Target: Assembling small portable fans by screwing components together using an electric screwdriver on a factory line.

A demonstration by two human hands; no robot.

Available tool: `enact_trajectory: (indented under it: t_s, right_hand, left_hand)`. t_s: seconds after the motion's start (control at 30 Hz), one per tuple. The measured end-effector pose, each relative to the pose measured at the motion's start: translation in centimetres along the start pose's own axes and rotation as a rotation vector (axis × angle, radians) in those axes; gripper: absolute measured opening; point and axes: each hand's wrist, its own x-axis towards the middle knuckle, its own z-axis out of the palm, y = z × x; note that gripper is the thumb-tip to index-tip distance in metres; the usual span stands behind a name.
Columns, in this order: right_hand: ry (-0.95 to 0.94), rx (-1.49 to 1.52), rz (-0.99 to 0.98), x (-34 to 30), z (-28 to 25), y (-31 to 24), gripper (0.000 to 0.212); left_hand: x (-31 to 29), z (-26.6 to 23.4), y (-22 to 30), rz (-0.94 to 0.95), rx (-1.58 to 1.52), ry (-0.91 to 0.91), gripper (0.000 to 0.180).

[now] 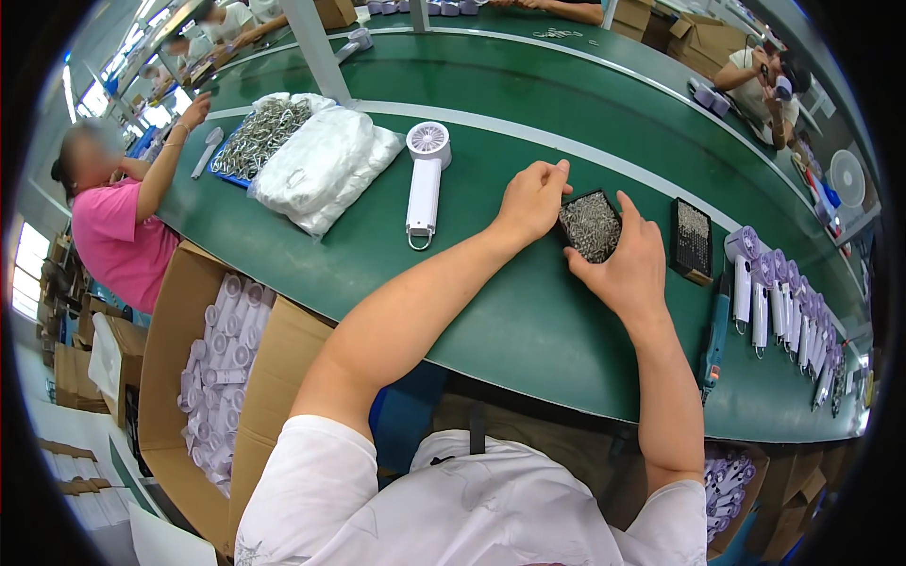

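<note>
A small black box of tiny metal screws [590,226] is between my hands over the green table. My right hand [630,264] grips the box from its right side, thumb at the near edge and fingers at the far edge. Beside the box's left edge, my left hand [534,200] has its fingers curled together; whatever is in them is hidden. A white and lilac handheld fan [427,179] with a metal loop lies left of my left hand. To the right of my right hand stands a second black box of small screws [692,241].
A teal electric screwdriver [717,330] and a row of handheld fans [788,302] lie at the right. Further left are a plastic bag [326,170] and a blue tray of metal hooks [269,132]. A carton of fan parts [255,396] stands below. A person in pink [118,217] works nearby.
</note>
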Motion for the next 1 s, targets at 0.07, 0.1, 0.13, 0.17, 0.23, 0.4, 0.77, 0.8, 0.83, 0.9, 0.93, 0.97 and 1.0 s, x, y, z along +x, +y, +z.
enact_trajectory:
  t_s: [0.07, 0.1, 0.13, 0.17, 0.23, 0.4, 0.77, 0.8, 0.83, 0.9, 0.93, 0.97, 1.0]
  right_hand:
    - [-0.013, 0.03, -0.003, -0.2, -0.5, -0.6, 0.092]
    - [-0.037, 0.041, 0.023, 0.0, -0.6, -0.8, 0.092]
    - [-0.059, 0.053, 0.052, 0.1, -0.7, -0.9, 0.091]
    - [0.014, 0.034, 0.017, 0.3, -0.3, -0.3, 0.091]
    - [0.016, 0.039, -0.017, -0.1, -0.4, -0.2, 0.091]
    - [0.011, 0.039, 0.014, 0.1, -0.5, -0.3, 0.09]
    - [0.008, 0.134, -0.023, -0.4, 0.4, 0.0, 0.095]
    - [0.003, 0.127, -0.013, -0.3, 0.3, 0.2, 0.095]
    - [0.0, 0.11, 0.013, 0.1, 0.1, 0.4, 0.096]
    - [-0.015, 0.086, 0.042, 0.2, 0.0, 0.7, 0.098]
    - [-0.018, 0.083, 0.044, 0.0, 0.0, 0.7, 0.098]
    - [-0.031, 0.121, 0.031, -0.3, 0.1, 0.5, 0.098]
    - [-0.043, 0.159, 0.018, -0.4, 0.2, 0.4, 0.099]
  left_hand:
    - [-0.1, 0.1, 0.3, -0.032, -0.013, -0.024, 0.05]
    - [-0.2, 0.1, 0.5, -0.048, -0.02, -0.035, 0.05]
    - [-0.3, 0.0, 0.6, -0.048, -0.019, -0.038, 0.05]
    - [-0.4, 0.0, 0.7, -0.029, -0.021, -0.029, 0.05]
    - [-0.3, 0.0, 0.4, -0.012, -0.026, -0.02, 0.05]
    - [-0.1, 0.3, -0.6, 0.023, 0.006, -0.009, 0.051]
    - [0.7, 0.1, -1.4, -0.008, -0.046, -0.017, 0.051]
    - [0.7, 0.1, -1.3, -0.014, -0.049, -0.022, 0.051]
    - [0.7, 0.1, -1.1, -0.019, -0.052, -0.028, 0.051]
    - [0.6, 0.1, -0.8, -0.035, -0.073, -0.036, 0.051]
    - [0.5, 0.0, -0.7, -0.057, -0.064, -0.076, 0.051]
    - [0.5, -0.1, -0.6, -0.079, -0.054, -0.115, 0.051]
    - [0.5, -0.2, -0.5, -0.082, -0.056, -0.115, 0.051]
